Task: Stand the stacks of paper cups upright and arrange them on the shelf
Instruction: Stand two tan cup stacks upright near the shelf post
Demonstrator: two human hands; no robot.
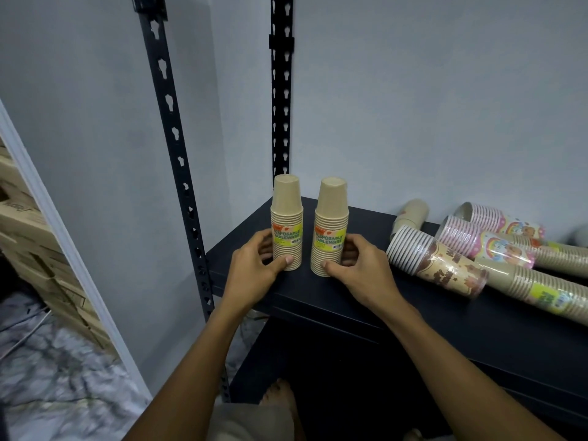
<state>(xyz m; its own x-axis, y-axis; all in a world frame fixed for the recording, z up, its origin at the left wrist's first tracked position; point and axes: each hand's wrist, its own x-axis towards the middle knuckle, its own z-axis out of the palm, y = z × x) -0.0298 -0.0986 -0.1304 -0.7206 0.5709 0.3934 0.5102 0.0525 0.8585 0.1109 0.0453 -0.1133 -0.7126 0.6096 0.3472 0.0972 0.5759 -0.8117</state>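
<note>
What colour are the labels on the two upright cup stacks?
Yellow-green with an orange corner, on both the left stack and right stack; head view.

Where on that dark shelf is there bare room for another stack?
Bare room: the black metal shelf between the right upright tan cup stack and the lying brown printed stack, also behind both upright stacks. The right end is crowded with lying stacks.

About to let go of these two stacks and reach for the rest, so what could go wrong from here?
1. The left stack and right stack stand near the shelf's front edge; a nudge as the left hand or right hand lets go may tip them off.
2. The lying stacks overlap; pulling one may roll the others.
</note>
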